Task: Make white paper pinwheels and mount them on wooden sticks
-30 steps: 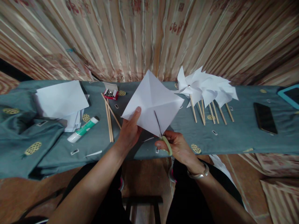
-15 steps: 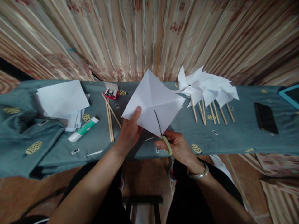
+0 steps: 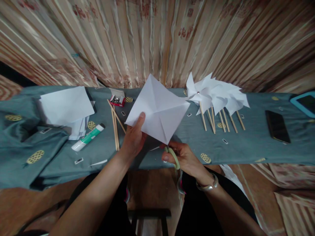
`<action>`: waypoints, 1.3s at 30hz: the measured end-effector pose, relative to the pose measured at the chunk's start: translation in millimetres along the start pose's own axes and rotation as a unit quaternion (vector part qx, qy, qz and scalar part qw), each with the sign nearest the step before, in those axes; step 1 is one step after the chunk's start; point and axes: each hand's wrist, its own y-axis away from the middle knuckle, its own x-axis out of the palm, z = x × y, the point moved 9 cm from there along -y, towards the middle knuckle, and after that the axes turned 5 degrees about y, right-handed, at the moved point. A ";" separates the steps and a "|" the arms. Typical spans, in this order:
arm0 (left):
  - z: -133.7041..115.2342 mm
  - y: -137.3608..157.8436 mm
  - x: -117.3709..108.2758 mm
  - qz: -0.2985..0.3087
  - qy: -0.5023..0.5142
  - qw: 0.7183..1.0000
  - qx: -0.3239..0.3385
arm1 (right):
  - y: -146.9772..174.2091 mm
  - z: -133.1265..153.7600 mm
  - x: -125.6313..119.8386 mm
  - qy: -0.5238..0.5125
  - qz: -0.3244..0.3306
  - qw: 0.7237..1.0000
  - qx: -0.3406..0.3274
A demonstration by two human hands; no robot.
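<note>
A creased square of white paper (image 3: 159, 108) is held up over the table, one corner towards me. My left hand (image 3: 134, 139) pinches its left edge, thumb on top. My right hand (image 3: 183, 155) grips scissors with pale green handles (image 3: 173, 157) at the near corner; their blades are mostly hidden by the paper. A crease or cut line runs from that corner towards the middle; I cannot tell how far it is cut. To the right lie several white paper pinwheels (image 3: 218, 93) on wooden sticks (image 3: 202, 116).
On the teal tablecloth (image 3: 147, 160) at left are stacked white paper (image 3: 66, 103), a glue stick (image 3: 88, 137), loose wooden sticks (image 3: 114, 127) and a small red box of metal pins (image 3: 117, 100). A phone (image 3: 278, 126) and a blue-edged tablet (image 3: 305, 103) lie far right. A curtain (image 3: 157, 42) hangs behind.
The paper has shifted slightly left with my left hand. The scissor blade seen over the paper before is now out of sight, and a line shows at the near corner.
</note>
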 end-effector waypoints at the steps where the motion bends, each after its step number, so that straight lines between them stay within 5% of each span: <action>1: -3.0 -1.7 -1.4 -0.002 -0.001 1.000 0.006 | 1.5 -0.2 -0.6 0.013 0.007 1.000 0.001; 8: -27.1 -13.1 -12.2 -0.016 -0.014 0.997 0.075 | 20.6 -7.8 0.4 0.087 0.154 0.983 0.050; 15: -28.7 -14.0 -16.4 -0.025 -0.035 0.998 0.053 | 32.6 -6.5 -14.1 0.094 0.199 0.974 0.057; 18: -22.4 -13.0 -15.1 -0.009 -0.059 0.998 0.026 | 32.0 1.3 -35.6 0.046 0.137 0.989 0.033; 21: -15.3 -11.1 -12.5 0.015 -0.080 0.997 0.001 | 28.5 14.7 -72.6 0.014 -0.011 0.999 -0.029; 26: -4.8 -6.8 -11.3 0.038 -0.120 0.991 -0.036 | 41.3 32.3 -132.1 0.069 -0.319 0.939 -0.110; 31: 7.4 -2.5 -6.5 0.076 -0.157 0.983 -0.061 | 29.4 31.7 -115.1 0.118 -0.259 0.952 -0.114; 39: 21.9 4.9 -0.4 0.121 -0.204 0.966 -0.098 | 14.9 14.5 -91.5 0.009 -0.196 0.980 -0.036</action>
